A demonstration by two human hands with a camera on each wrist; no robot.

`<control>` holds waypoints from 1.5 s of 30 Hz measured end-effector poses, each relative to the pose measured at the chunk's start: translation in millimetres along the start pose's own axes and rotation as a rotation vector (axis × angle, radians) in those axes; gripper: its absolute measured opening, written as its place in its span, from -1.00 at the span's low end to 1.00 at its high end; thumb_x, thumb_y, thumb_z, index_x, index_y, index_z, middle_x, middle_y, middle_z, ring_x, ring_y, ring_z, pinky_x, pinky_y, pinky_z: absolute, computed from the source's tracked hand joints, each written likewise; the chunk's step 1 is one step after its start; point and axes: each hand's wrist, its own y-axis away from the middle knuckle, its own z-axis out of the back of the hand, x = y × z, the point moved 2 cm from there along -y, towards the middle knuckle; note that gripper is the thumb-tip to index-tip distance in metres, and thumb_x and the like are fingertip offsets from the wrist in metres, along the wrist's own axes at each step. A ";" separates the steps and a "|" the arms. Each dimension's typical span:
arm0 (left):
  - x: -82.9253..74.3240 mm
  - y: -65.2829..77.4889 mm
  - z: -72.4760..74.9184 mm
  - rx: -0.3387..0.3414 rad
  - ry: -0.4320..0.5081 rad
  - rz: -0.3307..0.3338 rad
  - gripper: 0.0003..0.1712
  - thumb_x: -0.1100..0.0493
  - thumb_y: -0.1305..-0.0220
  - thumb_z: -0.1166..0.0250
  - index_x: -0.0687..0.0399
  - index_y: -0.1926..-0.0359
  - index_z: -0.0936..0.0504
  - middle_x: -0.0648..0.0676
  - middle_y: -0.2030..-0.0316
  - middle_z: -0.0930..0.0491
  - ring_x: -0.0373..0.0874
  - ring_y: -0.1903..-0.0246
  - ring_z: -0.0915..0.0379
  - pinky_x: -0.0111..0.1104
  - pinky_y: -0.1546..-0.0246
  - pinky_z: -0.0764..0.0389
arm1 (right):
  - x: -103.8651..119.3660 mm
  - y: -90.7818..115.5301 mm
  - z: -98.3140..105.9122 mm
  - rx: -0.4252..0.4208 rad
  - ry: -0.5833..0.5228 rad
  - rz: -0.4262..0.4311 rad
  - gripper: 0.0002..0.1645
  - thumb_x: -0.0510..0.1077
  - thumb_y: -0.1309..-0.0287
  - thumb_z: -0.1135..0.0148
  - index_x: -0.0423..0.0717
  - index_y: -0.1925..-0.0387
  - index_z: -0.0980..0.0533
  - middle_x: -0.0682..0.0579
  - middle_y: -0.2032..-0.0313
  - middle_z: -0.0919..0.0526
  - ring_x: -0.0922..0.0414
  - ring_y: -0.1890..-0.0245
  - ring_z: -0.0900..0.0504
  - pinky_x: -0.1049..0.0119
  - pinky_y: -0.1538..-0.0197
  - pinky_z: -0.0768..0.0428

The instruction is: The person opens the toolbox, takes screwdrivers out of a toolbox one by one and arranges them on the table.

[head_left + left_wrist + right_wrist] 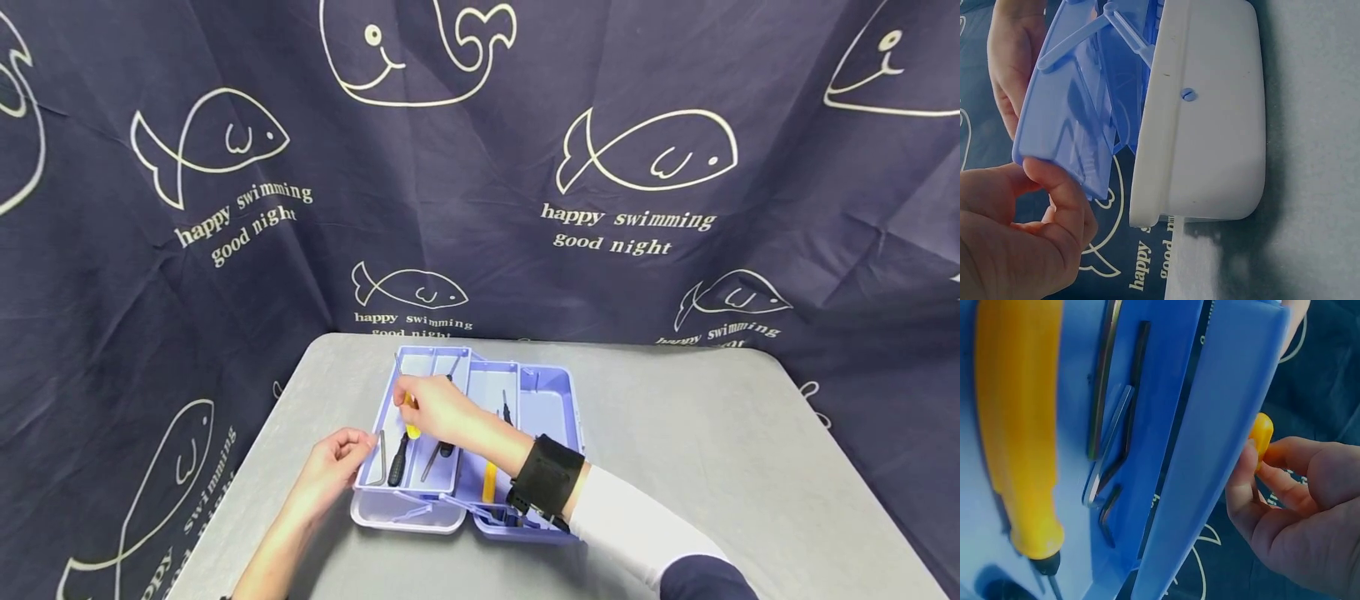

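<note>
Thumb and index finger of the right hand (431, 404) pinch a yellow handle (1261, 432), with its rounded end poking out past the fingertips; the rest of that tool is mostly hidden by the hand. The right forearm slants in across the lilac-blue toolbox (544, 408), a black wrist strap (551, 477) just behind the hand and a white sleeve (622, 517) further back, so the hand hangs palm down over the outer tray (420, 358). Left hand (341, 457): it comes up from below at the tray's outer side, the forearm angled inward, fingers bent, with thumb and index finger holding the tray's edge near a corner.

Just beside the left fingertips, inside the tray, lies an L-shaped hex key (383, 460). A black-handled screwdriver (398, 463) lies between that key and the spot below the right fingers. To the right of the pinching fingers, in the next compartment, a thin metal shaft (430, 463) lies slanted. Well apart from those fingers, under the right wrist, are a yellow-handled screwdriver (1019, 437) and several smaller hex keys (1129, 419) beside it. Both hands work above a grey tabletop (675, 458)
</note>
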 end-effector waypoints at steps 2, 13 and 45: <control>0.9 -0.3 0.0 -0.002 0.005 0.006 -0.80 0.26 -0.51 -0.22 0.41 0.12 -0.56 -0.03 0.51 -0.59 -0.26 0.61 -0.44 -0.44 0.56 -0.50 | -3.1 4.0 4.4 -0.020 -0.029 -0.006 -0.93 -0.27 -0.38 -0.27 -0.10 0.14 -0.58 0.16 0.48 -0.55 0.24 0.48 -0.46 0.44 0.37 -0.43; 0.2 0.0 -1.8 -0.017 0.001 0.014 -0.80 0.26 -0.50 -0.22 0.41 0.10 -0.57 -0.05 0.52 -0.58 -0.26 0.62 -0.42 -0.44 0.57 -0.50 | -40.7 36.8 33.3 -0.100 -0.026 -0.059 -0.91 -0.33 -0.27 -0.28 -0.11 0.23 -0.57 0.09 0.47 -0.52 0.19 0.47 -0.44 0.39 0.41 -0.39; -3.4 0.8 -6.5 -0.044 -0.029 0.048 -0.83 0.25 -0.52 -0.21 0.34 0.17 -0.56 -0.06 0.57 -0.53 -0.25 0.64 -0.39 -0.43 0.60 -0.47 | -197.7 201.4 68.9 -0.263 -0.079 -0.370 -0.88 -0.41 -0.22 -0.24 -0.20 0.23 -0.52 0.03 0.54 -0.62 0.21 0.59 -0.50 0.33 0.55 -0.49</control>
